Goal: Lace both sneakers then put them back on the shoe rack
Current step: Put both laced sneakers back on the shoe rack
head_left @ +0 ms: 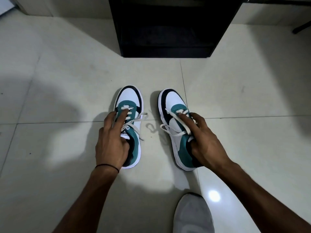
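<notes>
Two white, teal and black sneakers stand side by side on the tiled floor, toes pointing away from me. My left hand point(112, 141) grips the left sneaker point(129, 100) at its collar, thumb inside the opening and fingers lying over the laces. My right hand point(204, 141) grips the right sneaker point(173, 101) the same way, index finger on the tongue. White lace ends point(141, 116) trail loose from both shoes onto the floor between them. The black shoe rack point(168, 31) stands straight ahead, its dark shelves showing nothing inside.
My grey-clad knee point(193, 214) sits at the bottom right. A black furniture leg point(301, 27) crosses the far right corner. A pale wall or cabinet base runs along the top left. Open tile lies left and right of the sneakers.
</notes>
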